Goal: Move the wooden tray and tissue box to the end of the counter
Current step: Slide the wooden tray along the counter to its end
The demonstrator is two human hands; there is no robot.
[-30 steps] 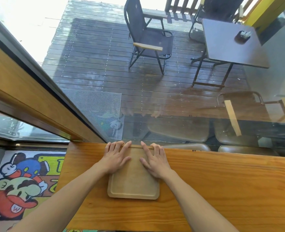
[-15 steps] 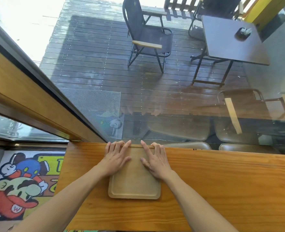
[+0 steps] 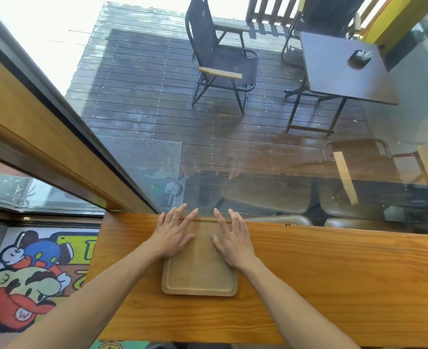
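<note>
Still flat, both hands press the unmoved wooden tray (image 3: 199, 270).

The wooden tray (image 3: 200, 269) sits with its far edge against the window glass (image 3: 258, 159), no passage beyond; bare counter (image 3: 333, 273) runs open rightward; leftward the counter ends close, the wooden window frame (image 3: 44, 137) at its corner.

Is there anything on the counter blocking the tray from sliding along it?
Nothing visible does. The wooden tray lies flat on the counter against the window, with the left hand and right hand pressed flat on it. The countertop around it shows only bare wood. The tissue box is not in view.
</note>
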